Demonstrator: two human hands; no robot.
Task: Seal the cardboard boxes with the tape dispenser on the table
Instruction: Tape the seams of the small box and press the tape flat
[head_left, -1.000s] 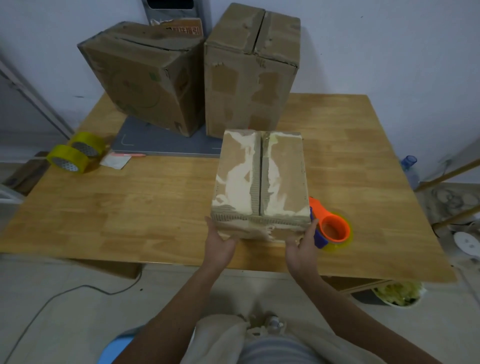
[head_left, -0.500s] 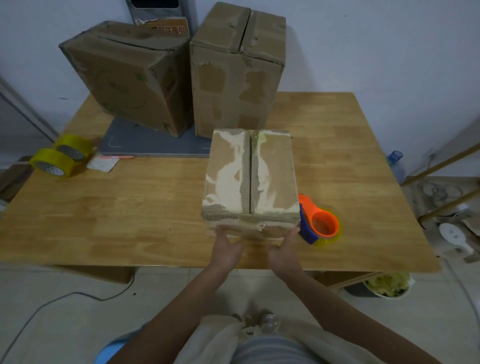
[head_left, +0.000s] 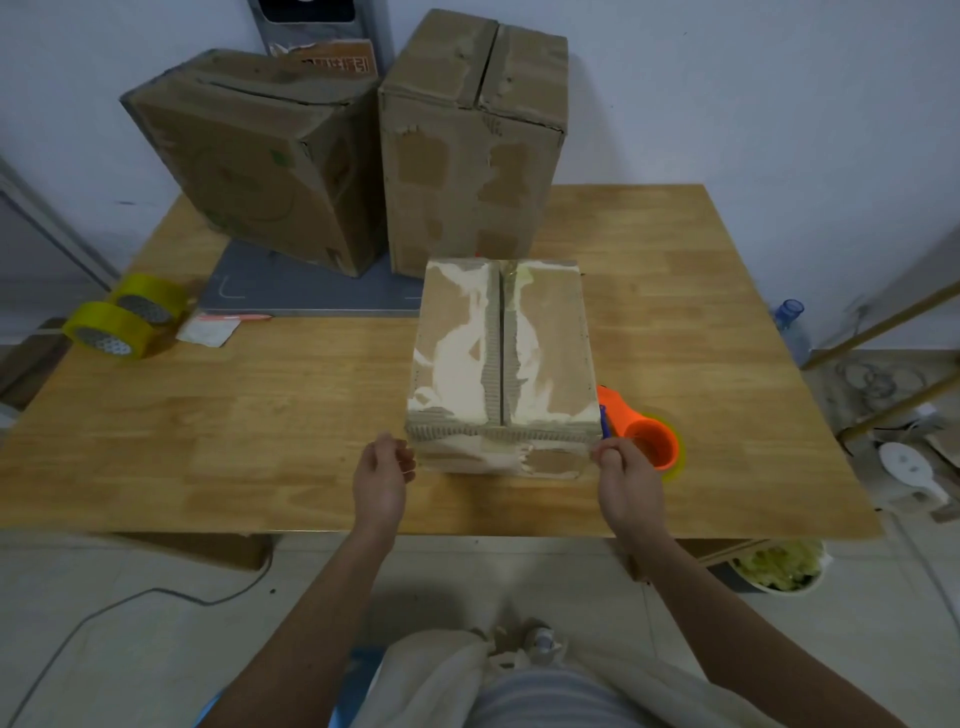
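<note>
A small cardboard box (head_left: 550, 358) with a torn, pale top stands near the table's front edge, its two flaps closed along a middle seam. An orange tape dispenser (head_left: 647, 439) with a blue part lies just right of it, partly hidden by the box. My left hand (head_left: 382, 480) hovers at the box's front left corner with loosely curled fingers and holds nothing. At the front right corner is my right hand (head_left: 626, 480), its fingers curled close to the dispenser, with nothing seen in them. Two larger boxes, one brown (head_left: 260, 171) and one taller (head_left: 467, 156), stand at the back.
The wooden table (head_left: 234, 436) carries two yellow tape rolls (head_left: 124, 319) at its left edge, a white packet (head_left: 208, 331) and a grey mat (head_left: 311, 291) under the big boxes. A water bottle (head_left: 793, 330) and a bowl (head_left: 776, 569) sit on the floor to the right.
Both hands have let go of the small box's front face and moved apart to its two front corners. The box has not moved on the table.
</note>
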